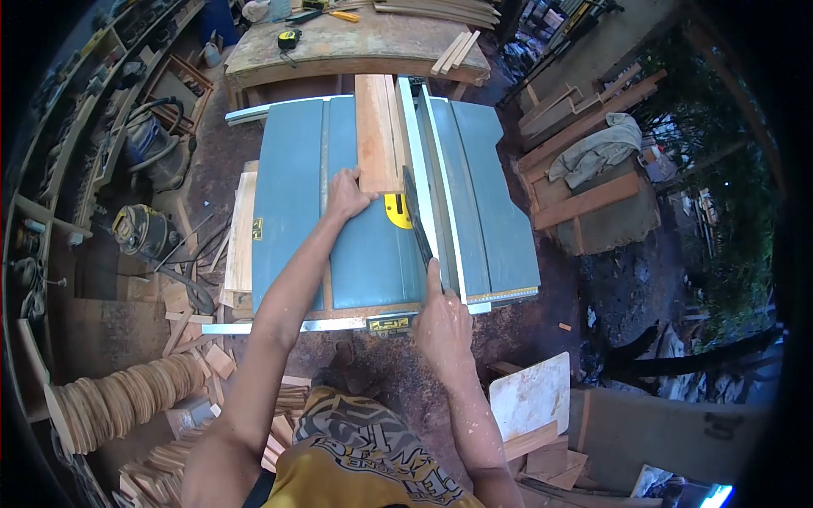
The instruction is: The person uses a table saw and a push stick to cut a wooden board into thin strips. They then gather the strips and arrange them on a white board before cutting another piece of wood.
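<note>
On the blue saw worktop (292, 195), your left hand (345, 196) presses flat and open against the near end of the wooden board (377, 135), which lies ahead of it beside the fence (417, 135); your right hand (442, 326) pinches a thin dark strip (417, 222), its grip closed on the near end

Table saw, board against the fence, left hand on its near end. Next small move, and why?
Probably ease the board a little farther forward along the fence. The left hand presses its near end, close to the yellow insert. The right hand rests by the fence's near end, holding a dark stick; that could take over pushing.
</note>
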Available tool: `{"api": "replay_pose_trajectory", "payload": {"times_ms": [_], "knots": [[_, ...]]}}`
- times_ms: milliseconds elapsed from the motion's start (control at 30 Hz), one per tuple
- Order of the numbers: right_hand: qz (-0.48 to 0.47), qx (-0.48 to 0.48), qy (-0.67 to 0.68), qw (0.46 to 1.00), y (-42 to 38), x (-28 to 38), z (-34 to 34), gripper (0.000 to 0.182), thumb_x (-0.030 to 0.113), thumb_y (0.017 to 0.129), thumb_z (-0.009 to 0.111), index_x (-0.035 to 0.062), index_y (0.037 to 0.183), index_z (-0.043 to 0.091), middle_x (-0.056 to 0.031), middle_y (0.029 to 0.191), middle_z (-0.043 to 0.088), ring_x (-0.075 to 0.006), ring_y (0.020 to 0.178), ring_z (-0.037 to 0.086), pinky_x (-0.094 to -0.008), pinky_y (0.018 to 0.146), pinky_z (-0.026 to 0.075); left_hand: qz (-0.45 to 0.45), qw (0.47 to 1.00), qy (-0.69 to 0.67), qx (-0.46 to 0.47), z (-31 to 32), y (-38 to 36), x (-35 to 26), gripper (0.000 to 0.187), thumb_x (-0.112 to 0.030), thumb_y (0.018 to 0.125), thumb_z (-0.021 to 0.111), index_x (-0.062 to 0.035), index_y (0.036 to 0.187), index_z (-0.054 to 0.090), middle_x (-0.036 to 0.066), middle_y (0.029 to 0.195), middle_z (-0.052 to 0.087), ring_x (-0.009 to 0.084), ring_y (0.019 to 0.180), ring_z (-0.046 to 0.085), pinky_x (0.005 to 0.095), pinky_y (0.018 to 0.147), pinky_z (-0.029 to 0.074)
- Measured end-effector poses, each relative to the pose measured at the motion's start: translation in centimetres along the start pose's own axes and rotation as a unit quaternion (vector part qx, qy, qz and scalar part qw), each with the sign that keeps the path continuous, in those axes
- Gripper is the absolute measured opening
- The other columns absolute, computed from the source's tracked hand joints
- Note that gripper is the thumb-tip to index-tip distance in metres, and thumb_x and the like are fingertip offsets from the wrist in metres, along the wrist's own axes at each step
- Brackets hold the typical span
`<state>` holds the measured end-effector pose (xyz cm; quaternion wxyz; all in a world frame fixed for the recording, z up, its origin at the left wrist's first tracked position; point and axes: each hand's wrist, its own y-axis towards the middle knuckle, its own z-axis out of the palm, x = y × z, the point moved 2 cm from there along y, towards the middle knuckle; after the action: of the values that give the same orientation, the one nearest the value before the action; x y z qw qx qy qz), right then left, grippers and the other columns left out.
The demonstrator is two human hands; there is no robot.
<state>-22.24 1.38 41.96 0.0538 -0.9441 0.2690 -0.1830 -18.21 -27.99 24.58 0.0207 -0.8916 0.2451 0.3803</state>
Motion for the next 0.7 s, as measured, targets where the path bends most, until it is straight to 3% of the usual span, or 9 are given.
{"api": "replay_pose_trajectory", "payload": {"times_ms": [300, 400, 500, 600, 700], "knots": [[-0.009, -0.011, 0.028, 1.000, 5.3, 0.7, -1.0, 0.074, -0.008, 0.073, 0.060, -0.0102, 0.144, 0.037, -0.0309, 0.080, 0.064, -0.0450, 0.078, 0.067, -0.0503, 0.072, 0.053, 0.008, 1.000, 0.005, -0.005, 0.0, 5.1, 0.5, 0.071, -0.028, 0.060, 0.091, 0.0083, 0.115, 0.065, 0.028, 0.096, 0.062, 0.0398, 0.096, 0.063, 0.0450, 0.089, 0.050], [-0.018, -0.026, 0.030, 0.999, 7.8, 1.1, -0.9, 0.073, -0.009, 0.073, 0.059, -0.0107, 0.142, 0.039, -0.0323, 0.079, 0.064, -0.0460, 0.077, 0.067, -0.0510, 0.072, 0.053, 0.005, 1.000, 0.029, -0.003, 0.2, 7.1, 1.1, 0.068, -0.031, 0.061, 0.091, 0.0059, 0.113, 0.067, 0.026, 0.102, 0.062, 0.0386, 0.104, 0.060, 0.0428, 0.092, 0.049], [-0.028, -0.039, 0.033, 0.998, 10.7, 1.4, -1.4, 0.069, -0.008, 0.073, 0.058, -0.0115, 0.140, 0.041, -0.0339, 0.079, 0.064, -0.0467, 0.078, 0.067, -0.0513, 0.072, 0.053, -0.029, 0.993, 0.088, 0.076, -0.8, 8.9, 0.3, 0.089, -0.033, 0.065, 0.089, 0.0047, 0.137, 0.052, 0.022, 0.121, 0.057, 0.0340, 0.118, 0.053, 0.0411, 0.103, 0.043], [-0.027, -0.051, 0.038, 0.998, 13.9, 2.2, -2.2, 0.065, -0.008, 0.073, 0.057, -0.0114, 0.137, 0.045, -0.0350, 0.080, 0.064, -0.0474, 0.080, 0.067, -0.0515, 0.074, 0.053, -0.001, 0.987, 0.152, 0.049, -1.5, 10.0, -0.6, 0.099, -0.037, 0.065, 0.088, -0.0006, 0.146, 0.043, 0.023, 0.138, 0.047, 0.0381, 0.130, 0.043, 0.0497, 0.111, 0.034], [-0.029, -0.068, 0.041, 0.996, 18.9, 2.7, -2.4, 0.058, -0.005, 0.077, 0.055, -0.0070, 0.135, 0.049, -0.0345, 0.085, 0.065, -0.0472, 0.086, 0.067, -0.0528, 0.078, 0.053, 0.113, 0.973, 0.188, 0.078, -0.3, 10.8, 1.1, 0.100, -0.044, 0.069, 0.082, -0.0068, 0.150, 0.037, 0.021, 0.154, 0.033, 0.0419, 0.140, 0.031, 0.0593, 0.115, 0.021]]}}
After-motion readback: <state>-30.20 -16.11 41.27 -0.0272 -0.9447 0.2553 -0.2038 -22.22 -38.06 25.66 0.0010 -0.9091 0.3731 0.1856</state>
